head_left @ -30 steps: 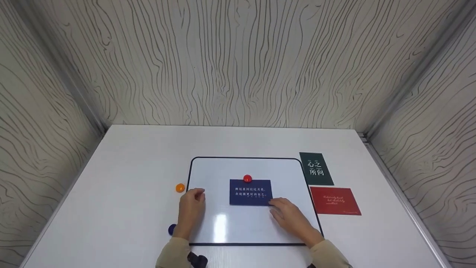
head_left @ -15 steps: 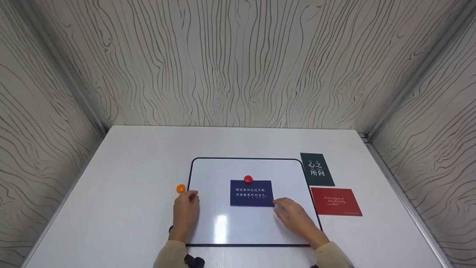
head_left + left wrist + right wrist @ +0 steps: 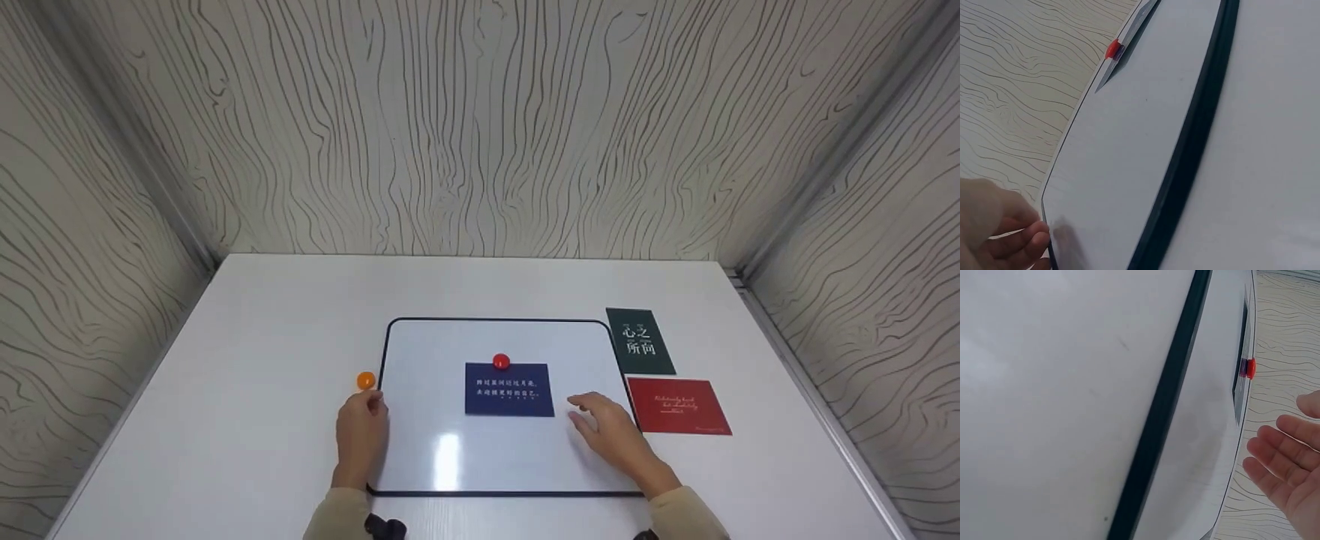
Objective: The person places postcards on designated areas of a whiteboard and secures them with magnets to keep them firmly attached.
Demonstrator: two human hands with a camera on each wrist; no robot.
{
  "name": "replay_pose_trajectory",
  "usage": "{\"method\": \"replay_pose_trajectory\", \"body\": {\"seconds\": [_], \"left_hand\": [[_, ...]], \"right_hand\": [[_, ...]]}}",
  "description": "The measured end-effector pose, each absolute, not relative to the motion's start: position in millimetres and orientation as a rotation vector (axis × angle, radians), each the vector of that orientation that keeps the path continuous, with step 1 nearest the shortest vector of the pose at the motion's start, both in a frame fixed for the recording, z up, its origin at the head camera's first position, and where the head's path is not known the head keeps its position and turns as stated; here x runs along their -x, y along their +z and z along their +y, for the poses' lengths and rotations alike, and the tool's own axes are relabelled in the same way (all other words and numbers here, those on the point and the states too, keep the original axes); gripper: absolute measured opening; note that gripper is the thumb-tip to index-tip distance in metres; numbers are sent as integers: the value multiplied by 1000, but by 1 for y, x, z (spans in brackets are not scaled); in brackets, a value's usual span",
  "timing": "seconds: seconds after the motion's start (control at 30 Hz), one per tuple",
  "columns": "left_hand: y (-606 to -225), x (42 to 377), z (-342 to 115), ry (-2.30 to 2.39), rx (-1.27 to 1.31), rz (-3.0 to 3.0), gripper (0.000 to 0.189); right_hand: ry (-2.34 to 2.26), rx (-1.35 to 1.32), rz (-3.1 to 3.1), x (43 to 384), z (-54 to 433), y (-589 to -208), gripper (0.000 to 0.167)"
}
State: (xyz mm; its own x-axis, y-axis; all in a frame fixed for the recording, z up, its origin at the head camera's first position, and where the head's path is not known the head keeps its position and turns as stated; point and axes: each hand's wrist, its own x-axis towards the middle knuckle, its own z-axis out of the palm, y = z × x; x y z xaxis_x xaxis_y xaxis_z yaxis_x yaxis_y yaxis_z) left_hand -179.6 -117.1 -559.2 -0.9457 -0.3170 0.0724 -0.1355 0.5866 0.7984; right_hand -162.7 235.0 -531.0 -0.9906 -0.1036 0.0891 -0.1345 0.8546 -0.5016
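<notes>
A blue card (image 3: 509, 390) with white writing lies on the whiteboard (image 3: 420, 345), and a round red magnet (image 3: 501, 361) sits on its top edge. Over the board's left border is my left hand (image 3: 362, 435), fingers loosely bent and holding nothing. Just beyond its fingertips an orange magnet (image 3: 365, 380) lies on the table. My right hand (image 3: 611, 431) hovers above the board, right of the blue card and apart from it. In the right wrist view its fingers (image 3: 1275, 461) are spread and hold nothing. The dark blue magnet is hidden by my left hand or forearm.
Right of the whiteboard, a dark green card (image 3: 640, 341) and a red card (image 3: 679, 406) lie on the white table (image 3: 285, 315). Wood-grain panels (image 3: 450, 135) enclose the table at the back and sides.
My left hand has moved left, from over the board to near the orange magnet, covering the dark blue one. My right hand has drawn away rightward from the blue card's corner.
</notes>
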Motion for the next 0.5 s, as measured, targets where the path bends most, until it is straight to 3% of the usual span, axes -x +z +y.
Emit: {"method": "replay_pose_trajectory", "body": {"seconds": [0.5], "left_hand": [[-563, 183, -127, -1279, -449, -2634, 22]], "right_hand": [[1000, -18, -2902, 166, 255, -523, 22]]}}
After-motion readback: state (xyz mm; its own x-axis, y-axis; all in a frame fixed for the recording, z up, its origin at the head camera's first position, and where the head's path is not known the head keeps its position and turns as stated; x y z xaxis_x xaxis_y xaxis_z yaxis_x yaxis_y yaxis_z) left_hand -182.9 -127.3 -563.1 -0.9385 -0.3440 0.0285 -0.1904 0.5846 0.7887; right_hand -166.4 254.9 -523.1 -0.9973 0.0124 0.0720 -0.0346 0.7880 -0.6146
